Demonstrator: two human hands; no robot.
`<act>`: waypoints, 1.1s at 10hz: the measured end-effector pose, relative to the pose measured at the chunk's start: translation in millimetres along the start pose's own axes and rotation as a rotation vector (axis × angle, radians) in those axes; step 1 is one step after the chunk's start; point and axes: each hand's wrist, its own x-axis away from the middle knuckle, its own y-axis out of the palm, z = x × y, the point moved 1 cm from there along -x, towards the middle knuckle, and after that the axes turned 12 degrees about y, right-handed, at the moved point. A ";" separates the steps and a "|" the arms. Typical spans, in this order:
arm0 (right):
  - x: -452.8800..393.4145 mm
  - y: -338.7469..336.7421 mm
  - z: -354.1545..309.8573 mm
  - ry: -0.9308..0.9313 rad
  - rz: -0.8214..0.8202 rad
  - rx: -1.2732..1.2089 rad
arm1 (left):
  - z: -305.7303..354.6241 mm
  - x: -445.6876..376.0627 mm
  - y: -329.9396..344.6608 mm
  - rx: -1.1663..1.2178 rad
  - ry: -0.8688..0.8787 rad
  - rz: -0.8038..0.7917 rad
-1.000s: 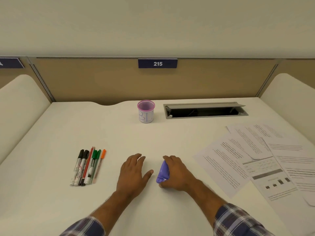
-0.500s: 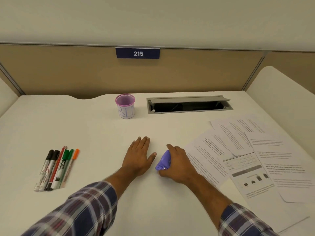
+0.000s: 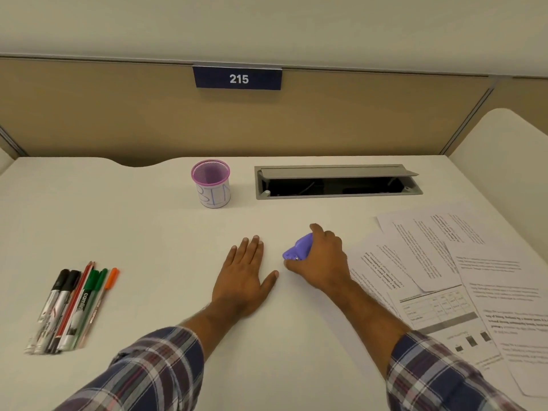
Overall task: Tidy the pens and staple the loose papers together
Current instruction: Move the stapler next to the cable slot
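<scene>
Since the right hand is already curled around the little purple stapler mid-desk, left hand flat and empty, I'd guess it's light, hard plastic. Papers lie fanned to its right: floppy, slidey, grab by the edges.

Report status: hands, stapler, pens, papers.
Left hand flat on desk, open. Right hand grips stapler. Pens lie loose left of it, cup empty; papers spread, unstapled. Nothing in the way.
</scene>
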 end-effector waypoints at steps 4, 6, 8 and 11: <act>-92.1 16.8 -39.9 0.193 0.083 -0.008 | -2.0 -2.9 2.8 -0.015 -0.012 0.014; -115.9 28.9 -57.8 0.214 0.140 -0.001 | -3.5 -3.1 5.2 -0.008 -0.010 0.030; -132.5 36.6 -71.5 0.194 0.148 -0.078 | -3.2 -3.2 5.0 0.005 -0.010 0.036; -126.5 36.5 -62.0 0.197 0.088 -0.270 | -3.8 -2.5 5.1 0.010 -0.013 0.030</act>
